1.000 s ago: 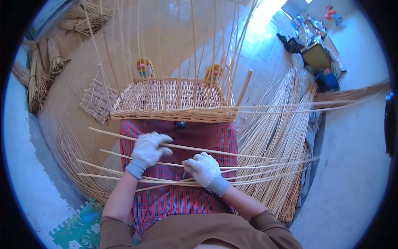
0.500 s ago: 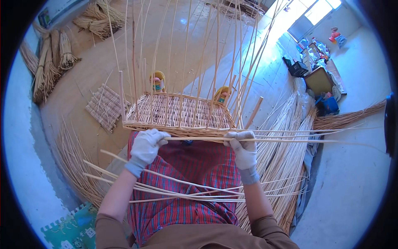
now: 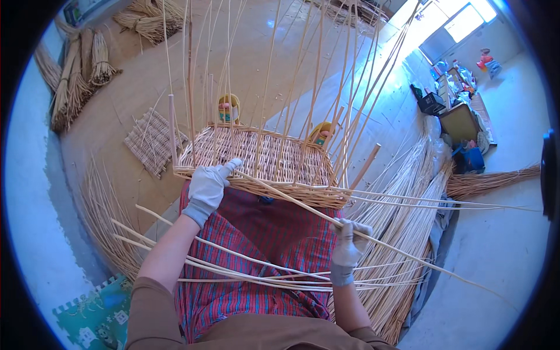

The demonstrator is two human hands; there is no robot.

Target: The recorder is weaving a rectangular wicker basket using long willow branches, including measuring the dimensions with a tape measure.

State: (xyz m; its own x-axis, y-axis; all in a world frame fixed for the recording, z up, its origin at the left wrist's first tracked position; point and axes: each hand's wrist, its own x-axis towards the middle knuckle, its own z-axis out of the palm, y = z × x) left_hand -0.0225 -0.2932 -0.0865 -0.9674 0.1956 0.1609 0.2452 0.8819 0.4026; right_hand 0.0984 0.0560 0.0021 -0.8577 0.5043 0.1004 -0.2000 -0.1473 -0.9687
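A half-woven wicker basket (image 3: 262, 153) rests in front of my lap, its flat woven base showing and several tall stakes (image 3: 315, 87) rising from its rim. My left hand (image 3: 207, 189), in a pale glove, pinches at the near edge, where the end of a pale wicker rod (image 3: 291, 200) meets the weave. From there the rod slants down to the right. Also gloved, my right hand (image 3: 348, 245) is closed on that rod, lower and apart from the basket. Several loose rods (image 3: 251, 275) lie across the red striped cloth (image 3: 245, 303) on my lap.
A long heap of rods (image 3: 396, 245) stretches along my right side. Two yellow containers (image 3: 228, 109) stand behind the basket. A woven panel (image 3: 154, 143) lies on the floor at left, with tied bundles (image 3: 76, 81) by the wall. A blue container (image 3: 471, 157) sits at right.
My right hand has moved down toward me, swinging the rod from level along the rim to a downward slant. My left hand has shifted slightly up at the edge. The view has shifted slightly.
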